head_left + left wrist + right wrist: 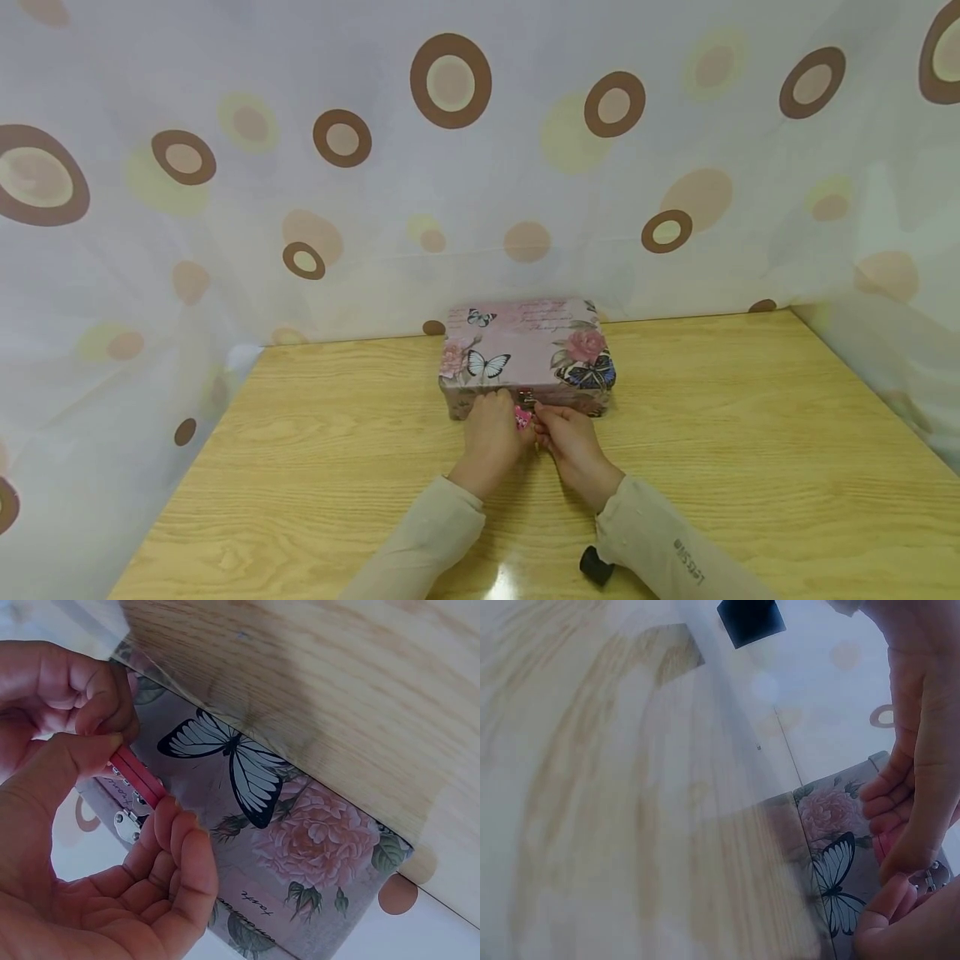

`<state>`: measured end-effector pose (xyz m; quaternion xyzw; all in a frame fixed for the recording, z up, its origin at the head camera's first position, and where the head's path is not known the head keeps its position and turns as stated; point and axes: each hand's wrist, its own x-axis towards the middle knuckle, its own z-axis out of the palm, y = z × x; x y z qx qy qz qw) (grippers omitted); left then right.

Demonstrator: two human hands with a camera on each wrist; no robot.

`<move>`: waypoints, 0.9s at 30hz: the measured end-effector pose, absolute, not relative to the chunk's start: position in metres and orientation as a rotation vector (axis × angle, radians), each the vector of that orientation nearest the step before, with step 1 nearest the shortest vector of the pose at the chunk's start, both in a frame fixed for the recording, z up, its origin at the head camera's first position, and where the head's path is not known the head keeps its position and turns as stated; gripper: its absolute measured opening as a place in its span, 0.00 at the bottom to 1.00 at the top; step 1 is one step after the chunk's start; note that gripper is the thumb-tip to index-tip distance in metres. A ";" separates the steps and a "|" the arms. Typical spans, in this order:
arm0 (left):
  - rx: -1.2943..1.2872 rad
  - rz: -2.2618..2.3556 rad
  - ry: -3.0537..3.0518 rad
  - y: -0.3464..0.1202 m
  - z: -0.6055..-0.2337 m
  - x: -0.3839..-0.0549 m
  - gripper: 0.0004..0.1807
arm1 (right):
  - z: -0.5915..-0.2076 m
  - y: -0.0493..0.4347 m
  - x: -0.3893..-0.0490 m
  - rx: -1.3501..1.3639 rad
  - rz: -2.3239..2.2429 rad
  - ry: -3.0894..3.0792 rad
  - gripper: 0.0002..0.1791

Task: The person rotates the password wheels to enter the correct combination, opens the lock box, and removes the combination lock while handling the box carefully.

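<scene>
A pink tin box point(528, 342) with butterflies and roses on its lid stands closed at the back of the table. A metal clasp point(527, 395) sits at the middle of its front. My left hand point(491, 433) pinches a small pink padlock point(522, 417) just below the clasp. In the left wrist view the padlock point(141, 776) lies between thumb and fingertips, beside the silver clasp point(127, 825). My right hand point(573, 446) meets it from the right, curled thumb and fingers pinching at its metal end. The right fingertips partly hide what they grip.
The box rests on a light wooden table point(315, 467). A patterned cloth point(390, 208) with brown rings hangs behind and at both sides. By the right sleeve cuff is a black object point(596, 567).
</scene>
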<state>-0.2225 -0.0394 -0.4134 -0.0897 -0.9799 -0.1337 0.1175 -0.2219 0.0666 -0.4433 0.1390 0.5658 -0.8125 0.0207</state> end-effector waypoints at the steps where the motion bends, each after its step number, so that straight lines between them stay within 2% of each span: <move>1: -0.262 -0.394 -2.870 -0.039 -0.413 -0.222 0.21 | -0.443 0.067 -0.222 0.432 -2.522 1.753 0.09; 22: -0.336 -0.447 -2.871 -0.037 -0.414 -0.219 0.20 | -0.442 0.074 -0.216 0.441 -2.504 1.802 0.13; 27: -0.376 -0.442 -2.825 -0.038 -0.416 -0.219 0.19 | -0.442 0.078 -0.215 0.427 -2.509 1.804 0.11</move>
